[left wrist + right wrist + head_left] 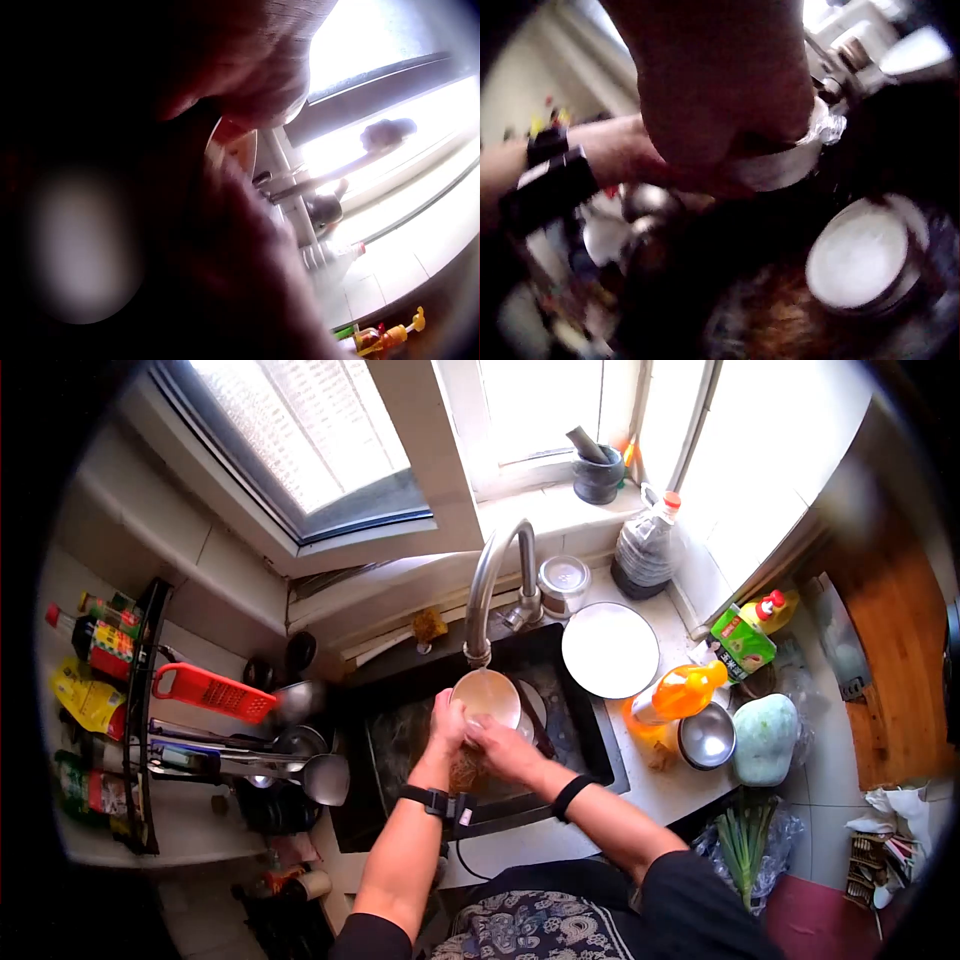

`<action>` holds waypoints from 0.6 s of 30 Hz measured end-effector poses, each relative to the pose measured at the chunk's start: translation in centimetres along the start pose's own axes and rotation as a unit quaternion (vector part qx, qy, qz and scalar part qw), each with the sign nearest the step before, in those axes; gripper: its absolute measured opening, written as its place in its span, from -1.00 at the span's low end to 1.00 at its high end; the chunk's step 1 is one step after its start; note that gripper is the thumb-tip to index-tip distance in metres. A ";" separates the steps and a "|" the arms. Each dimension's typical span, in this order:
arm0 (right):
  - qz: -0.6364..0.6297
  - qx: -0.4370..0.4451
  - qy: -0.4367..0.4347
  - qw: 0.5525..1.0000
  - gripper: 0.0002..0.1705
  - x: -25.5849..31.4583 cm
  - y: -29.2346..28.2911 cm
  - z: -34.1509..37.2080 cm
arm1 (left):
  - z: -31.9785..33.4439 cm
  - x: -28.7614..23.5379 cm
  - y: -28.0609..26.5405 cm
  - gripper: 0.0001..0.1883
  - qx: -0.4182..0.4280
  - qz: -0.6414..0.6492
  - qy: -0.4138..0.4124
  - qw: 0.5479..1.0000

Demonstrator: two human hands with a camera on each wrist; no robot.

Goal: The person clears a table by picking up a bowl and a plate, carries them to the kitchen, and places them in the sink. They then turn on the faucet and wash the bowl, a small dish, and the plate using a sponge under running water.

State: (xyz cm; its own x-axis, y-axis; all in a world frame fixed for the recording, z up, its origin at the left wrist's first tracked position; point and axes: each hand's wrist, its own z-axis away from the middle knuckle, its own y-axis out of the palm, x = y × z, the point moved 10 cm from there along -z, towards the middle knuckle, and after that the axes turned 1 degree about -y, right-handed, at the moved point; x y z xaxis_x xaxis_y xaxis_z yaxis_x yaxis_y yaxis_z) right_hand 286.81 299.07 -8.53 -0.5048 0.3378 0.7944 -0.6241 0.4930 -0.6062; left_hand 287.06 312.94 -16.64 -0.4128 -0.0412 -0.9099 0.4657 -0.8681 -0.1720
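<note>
A pale bowl is tilted under the running spout of the faucet, over the dark sink. My left hand grips its left rim, while my right hand holds the near side. In the right wrist view, water splashes off the edge of the same bowl. Below it, more white bowls sit in the sink beside something brownish in the water. The left wrist view is mostly dark, with the hands close up and a sliver of the bowl between them.
On the right counter stand a white plate, an orange bottle, a metal bowl and a pale green melon. A rack with ladles and a red grater is on the left. A large plastic bottle stands in the back corner.
</note>
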 end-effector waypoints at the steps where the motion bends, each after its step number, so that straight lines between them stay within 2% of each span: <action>1: 0.135 -0.018 -0.108 0.985 -0.60 0.9 -1.3 0.8 | -0.7 0.4 -0.4 -0.62 0.033 -0.060 0.009 0.998; 2: 0.266 -0.036 -0.214 0.939 -0.64 1.7 -2.3 1.9 | 0.3 0.5 -0.2 -0.61 0.069 -0.041 -0.061 0.995; 3: 0.300 -0.006 -0.231 0.926 -0.60 1.6 -2.6 2.1 | 2.8 -1.3 0.2 -0.59 0.094 -0.062 -0.142 0.983; 4: 0.270 0.009 -0.198 0.942 -0.61 0.7 -1.9 1.7 | 4.8 -2.5 0.9 -0.55 0.119 -0.082 -0.221 0.964; 6: 0.205 0.041 -0.126 0.970 -0.64 -1.4 1.1 1.3 | 3.5 -1.5 1.6 -0.55 0.130 0.047 -0.139 0.981; 7: 0.126 0.060 -0.038 0.990 -0.67 -0.8 0.9 0.6 | 3.1 -1.3 1.7 -0.54 0.135 0.111 -0.096 0.980; 8: 0.022 0.006 0.027 0.999 -0.67 -0.3 0.7 0.4 | 4.8 -3.0 1.1 -0.59 0.040 0.068 -0.061 0.995; 10: -0.041 -0.024 0.053 0.997 -0.61 0.4 1.8 -0.3 | 4.1 -2.4 -0.3 -0.55 -0.047 -0.003 0.045 0.998; 12: 0.065 0.010 -0.101 0.993 -0.58 1.0 2.4 0.6 | 2.7 -0.8 -1.9 -0.51 -0.005 -0.079 0.004 0.997; 13: 0.119 0.027 -0.181 0.976 -0.57 0.9 2.2 1.5 | 3.3 -1.1 -1.6 -0.50 0.061 0.016 -0.056 0.996; 14: 0.169 0.016 -0.232 0.958 -0.58 2.4 -0.7 2.4 | 4.5 -2.7 -1.7 -0.50 0.081 -0.063 -0.097 0.990; 16: 0.252 0.071 -0.229 0.938 -0.60 1.1 0.3 1.9 | 4.4 -1.4 -0.8 -0.49 0.105 -0.010 -0.101 0.989; 17: 0.187 0.077 -0.164 0.966 -0.62 0.1 0.3 1.1 | 5.0 -0.1 -0.7 -0.47 0.054 0.129 -0.147 0.979; 18: 0.118 0.084 -0.096 0.985 -0.63 -0.2 0.8 0.5 | 6.6 -2.7 -0.2 -0.45 0.016 0.125 -0.116 0.985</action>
State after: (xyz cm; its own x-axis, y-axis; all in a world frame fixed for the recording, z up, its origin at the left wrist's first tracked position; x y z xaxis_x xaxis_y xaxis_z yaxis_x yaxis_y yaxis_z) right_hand 286.12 298.95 -9.21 -0.7417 0.2612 0.6178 -0.5567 0.2739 -0.7842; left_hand 282.92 309.92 -11.71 -0.4578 -0.3637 -0.8112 0.5525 -0.8313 0.0609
